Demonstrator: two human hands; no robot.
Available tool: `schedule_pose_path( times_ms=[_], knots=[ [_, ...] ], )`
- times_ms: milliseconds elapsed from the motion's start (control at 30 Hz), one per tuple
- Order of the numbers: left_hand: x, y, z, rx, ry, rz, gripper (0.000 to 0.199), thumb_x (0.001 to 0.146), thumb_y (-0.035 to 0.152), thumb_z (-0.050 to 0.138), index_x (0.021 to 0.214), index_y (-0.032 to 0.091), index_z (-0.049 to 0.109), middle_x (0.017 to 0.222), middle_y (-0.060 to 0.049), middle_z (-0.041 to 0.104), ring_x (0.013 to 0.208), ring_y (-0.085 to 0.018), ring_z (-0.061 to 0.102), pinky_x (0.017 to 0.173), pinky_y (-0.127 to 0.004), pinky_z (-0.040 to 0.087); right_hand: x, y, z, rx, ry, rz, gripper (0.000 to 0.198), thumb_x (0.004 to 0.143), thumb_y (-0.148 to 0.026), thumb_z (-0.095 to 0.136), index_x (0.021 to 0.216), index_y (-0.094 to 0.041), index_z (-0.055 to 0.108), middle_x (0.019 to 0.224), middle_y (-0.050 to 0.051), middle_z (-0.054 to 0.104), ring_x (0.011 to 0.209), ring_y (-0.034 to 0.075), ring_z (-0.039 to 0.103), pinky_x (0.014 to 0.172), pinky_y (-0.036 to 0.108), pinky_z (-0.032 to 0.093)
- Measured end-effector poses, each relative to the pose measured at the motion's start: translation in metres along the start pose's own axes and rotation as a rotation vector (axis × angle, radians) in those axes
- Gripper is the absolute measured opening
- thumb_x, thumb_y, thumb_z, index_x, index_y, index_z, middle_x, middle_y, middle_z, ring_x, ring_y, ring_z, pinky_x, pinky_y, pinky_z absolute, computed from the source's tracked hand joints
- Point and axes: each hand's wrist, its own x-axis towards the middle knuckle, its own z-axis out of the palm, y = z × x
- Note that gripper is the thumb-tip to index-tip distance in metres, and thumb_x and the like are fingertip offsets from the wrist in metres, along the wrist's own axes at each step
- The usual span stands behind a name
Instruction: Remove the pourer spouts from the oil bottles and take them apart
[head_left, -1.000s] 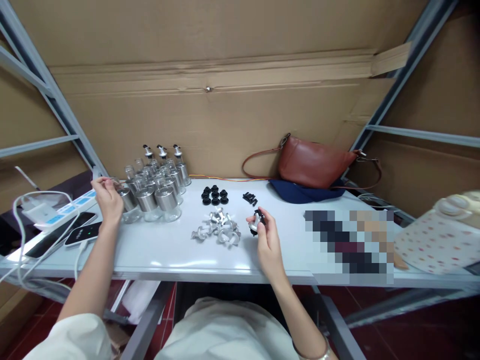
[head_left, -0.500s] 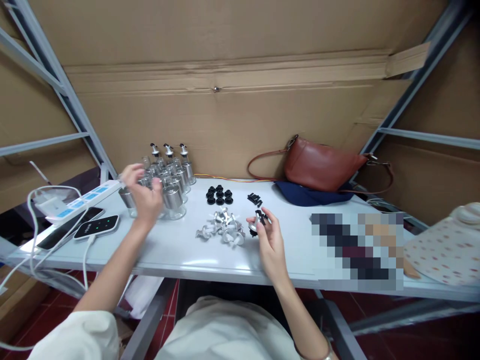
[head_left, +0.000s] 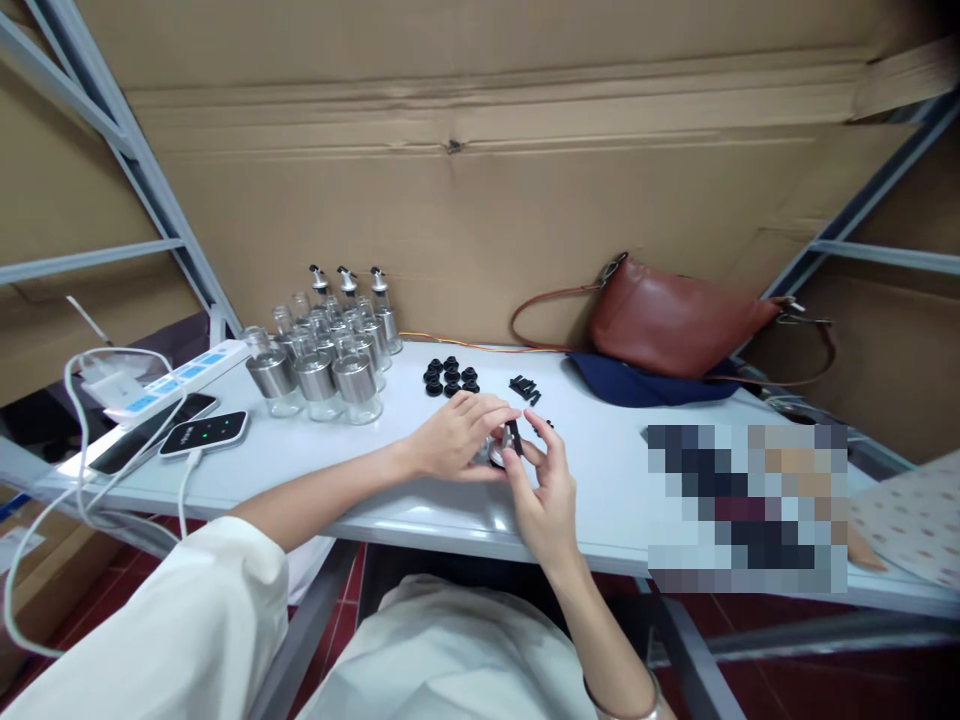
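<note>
My right hand [head_left: 547, 495] holds a silver-and-black pour spout [head_left: 511, 437] between thumb and fingers, low over the table's front half. From the left, my left hand [head_left: 459, 437] reaches across, its fingertips closed on the black upper part of the same spout. Just behind the hands stands a group of round black stoppers [head_left: 450, 377]. Small black strip-like pieces [head_left: 524, 387] lie to the right of them. The loose silver pieces on the table are mostly covered by my left hand.
Glass bottles [head_left: 316, 375] with steel bands stand at the left, three with spouts fitted. A power strip [head_left: 199, 372], a phone and a white cabled device [head_left: 204, 434] lie further left. At the back right, a brown handbag [head_left: 675, 318] rests on dark blue cloth [head_left: 637, 385].
My left hand has come from beside the bottles to the spout in my right hand. It now covers most of the silver pieces. The camera view has shifted slightly.
</note>
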Motion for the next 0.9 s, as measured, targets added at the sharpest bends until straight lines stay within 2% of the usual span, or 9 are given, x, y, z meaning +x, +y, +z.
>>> schedule_pose_path(
  times_ms=[133,267,467,633,700,767,833,900],
  knots=[
    [0.001,0.02,0.0,-0.112,0.043,-0.149,0.059,0.082,0.042,0.054,0.129,0.013,0.035,0.115,-0.017,0.056,0.11,-0.029,0.052,0.092,-0.045,0.042,-0.003,0.0,-0.001,-0.027,0.054,-0.028,0.045,0.088,-0.032,0.055,0.13,-0.02,0.047,0.109,0.009,0.07,0.1,0.023,0.068,0.079,0.035,0.058],
    [0.002,0.04,0.004,-0.359,0.05,-0.303,0.057,0.08,0.025,0.054,0.132,0.019,0.03,0.114,-0.012,0.053,0.102,-0.024,0.054,0.09,-0.04,0.047,-0.004,-0.001,-0.002,-0.162,0.111,-0.162,0.039,0.088,-0.03,0.054,0.126,-0.023,0.054,0.115,0.008,0.068,0.097,0.022,0.069,0.082,0.034,0.058],
    [-0.004,0.041,0.009,-0.462,0.113,-0.344,0.06,0.074,0.012,0.051,0.13,0.02,0.032,0.116,-0.012,0.05,0.098,-0.022,0.055,0.088,-0.04,0.049,-0.001,-0.005,0.0,-0.298,0.018,-0.377,0.036,0.089,-0.023,0.053,0.125,-0.024,0.058,0.111,0.007,0.07,0.094,0.021,0.069,0.081,0.034,0.057],
    [-0.001,0.039,0.009,-0.585,0.071,-0.395,0.052,0.071,0.014,0.052,0.122,0.018,0.041,0.12,-0.013,0.054,0.103,-0.023,0.057,0.088,-0.038,0.049,0.003,-0.005,-0.001,-0.337,0.051,-0.421,0.03,0.089,-0.028,0.055,0.118,-0.024,0.065,0.098,0.008,0.072,0.09,0.023,0.066,0.078,0.039,0.055],
    [0.0,0.041,0.008,-0.626,0.04,-0.415,0.045,0.071,0.017,0.052,0.115,0.016,0.045,0.108,-0.01,0.059,0.092,-0.021,0.06,0.08,-0.035,0.05,0.004,-0.005,-0.003,-0.35,0.074,-0.447,0.029,0.088,-0.03,0.057,0.116,-0.025,0.065,0.094,0.007,0.072,0.091,0.023,0.063,0.079,0.04,0.054],
    [-0.002,0.043,0.006,-0.604,0.039,-0.424,0.031,0.069,0.021,0.054,0.1,0.016,0.048,0.083,-0.003,0.06,0.069,-0.016,0.058,0.064,-0.029,0.049,0.004,-0.005,-0.005,-0.387,0.082,-0.485,0.031,0.088,-0.035,0.058,0.117,-0.027,0.064,0.098,0.007,0.07,0.097,0.024,0.058,0.084,0.042,0.051],
    [-0.005,0.045,0.005,-0.568,0.043,-0.415,0.017,0.068,0.024,0.054,0.081,0.018,0.045,0.063,0.003,0.051,0.052,-0.011,0.047,0.05,-0.024,0.04,0.004,-0.006,-0.006,-0.433,0.054,-0.532,0.037,0.088,-0.041,0.055,0.122,-0.028,0.061,0.11,0.009,0.066,0.108,0.026,0.053,0.093,0.044,0.046],
    [-0.008,0.046,0.005,-0.557,0.036,-0.405,0.019,0.067,0.027,0.055,0.07,0.02,0.038,0.056,0.005,0.045,0.048,-0.009,0.041,0.047,-0.023,0.034,0.005,-0.006,-0.006,-0.449,-0.034,-0.568,0.042,0.091,-0.046,0.047,0.128,-0.027,0.055,0.119,0.01,0.062,0.117,0.027,0.05,0.098,0.045,0.042]
  ],
)
